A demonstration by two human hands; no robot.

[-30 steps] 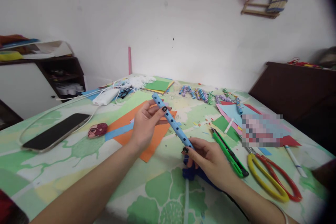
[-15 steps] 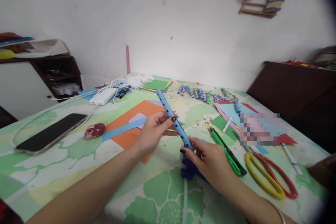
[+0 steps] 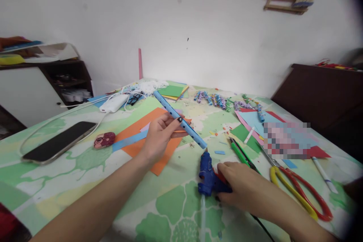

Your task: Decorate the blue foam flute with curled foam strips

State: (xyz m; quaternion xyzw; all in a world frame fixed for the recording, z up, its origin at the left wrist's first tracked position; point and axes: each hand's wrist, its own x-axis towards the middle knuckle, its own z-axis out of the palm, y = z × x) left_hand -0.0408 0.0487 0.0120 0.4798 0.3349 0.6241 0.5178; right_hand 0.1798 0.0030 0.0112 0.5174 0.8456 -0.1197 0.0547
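My left hand (image 3: 166, 130) pinches a blue paper tube (image 3: 167, 106) with a row of dark spots, held slanting above the table. The tube's lower end is close to the nozzle of a blue hot glue gun (image 3: 206, 172); whether they touch I cannot tell. My right hand (image 3: 234, 179) is closed round the glue gun's handle, its fingers partly hidden. A clear glue stick (image 3: 203, 215) sticks out of the gun's back. Beneath my left hand lie orange paper (image 3: 167, 159) and a blue paper strip (image 3: 129, 140).
Right of my right hand are a green box cutter (image 3: 241, 151), scissors (image 3: 303, 189), a white marker (image 3: 324, 176) and coloured paper (image 3: 252, 119). At left lie a phone (image 3: 61, 141), a dark red case (image 3: 104, 140) and a white power bank (image 3: 114, 103). Curled paper pieces (image 3: 218, 100) line the back.
My right hand has left the tube's lower end and moved down onto the glue gun. The tube, held in my left hand alone, has tipped further to the left.
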